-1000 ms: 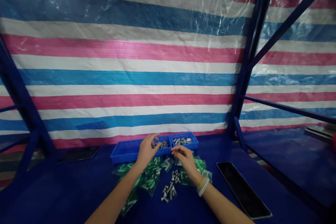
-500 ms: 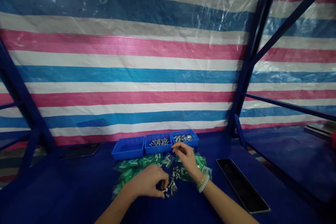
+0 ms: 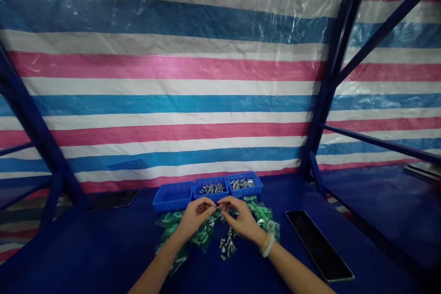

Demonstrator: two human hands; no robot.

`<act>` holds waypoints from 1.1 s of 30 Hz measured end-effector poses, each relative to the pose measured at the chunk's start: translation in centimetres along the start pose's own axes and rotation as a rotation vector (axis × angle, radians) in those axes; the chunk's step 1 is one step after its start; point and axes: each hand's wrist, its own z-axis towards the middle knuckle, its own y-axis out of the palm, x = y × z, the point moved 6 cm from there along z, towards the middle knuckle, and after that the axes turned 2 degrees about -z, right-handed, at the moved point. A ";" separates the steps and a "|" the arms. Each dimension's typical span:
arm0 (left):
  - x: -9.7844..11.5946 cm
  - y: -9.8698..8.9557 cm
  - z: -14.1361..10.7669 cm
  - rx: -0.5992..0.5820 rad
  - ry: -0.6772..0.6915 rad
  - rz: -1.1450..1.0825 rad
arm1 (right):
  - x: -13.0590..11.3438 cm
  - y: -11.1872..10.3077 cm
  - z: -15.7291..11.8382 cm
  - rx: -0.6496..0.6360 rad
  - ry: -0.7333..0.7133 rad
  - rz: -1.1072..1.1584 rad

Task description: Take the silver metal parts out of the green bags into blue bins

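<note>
My left hand (image 3: 195, 218) and my right hand (image 3: 241, 219) meet fingertip to fingertip just in front of the middle blue bin (image 3: 203, 196). Each is closed in a pinch. A tiny metal part (image 3: 217, 206) shows between the fingertips, too small to make out fully. Below my right hand lies a loose pile of small silver screw-like parts (image 3: 227, 244) on the blue table (image 3: 113, 243). Small clear bags with green contents (image 3: 201, 238) spread under and beside my left hand. More green bags (image 3: 262, 214) lie to the right of my right hand.
A left blue bin (image 3: 163, 203) and a right blue bin (image 3: 253, 190) flank the middle one; the middle and right bins hold small metal parts. A tablet-like dark slab (image 3: 319, 245) lies at right, a dark phone-like slab (image 3: 113, 200) at back left. Blue frame posts (image 3: 319, 115) stand before striped sheeting.
My left hand has risen from the loose metal pile with a small part, moving up and away to meet my right hand. My right hand has shifted slightly left and closer, its fingers now pinched.
</note>
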 end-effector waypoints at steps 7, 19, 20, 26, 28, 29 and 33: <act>-0.3 0.6 -0.3 0.003 -0.048 -0.146 | -0.3 -0.2 0.0 0.038 -0.016 -0.009; -1.0 1.3 -0.9 0.178 0.063 -0.184 | 0.9 0.5 -0.3 0.083 0.051 -0.015; -0.8 1.2 -1.0 0.190 0.102 -0.146 | 1.3 0.9 -0.3 0.073 0.062 0.008; 1.5 -0.2 1.0 0.274 0.342 0.182 | 2.4 1.2 -0.5 0.060 0.082 0.075; 1.9 -0.8 3.0 0.316 0.344 0.305 | 2.8 0.3 -0.4 0.120 0.097 0.033; 1.9 -1.1 4.1 0.326 0.330 0.364 | 2.9 -0.1 -0.4 0.147 0.106 0.007; 1.7 -1.0 5.7 0.300 0.275 0.456 | 3.2 -1.6 -0.3 0.228 0.096 -0.090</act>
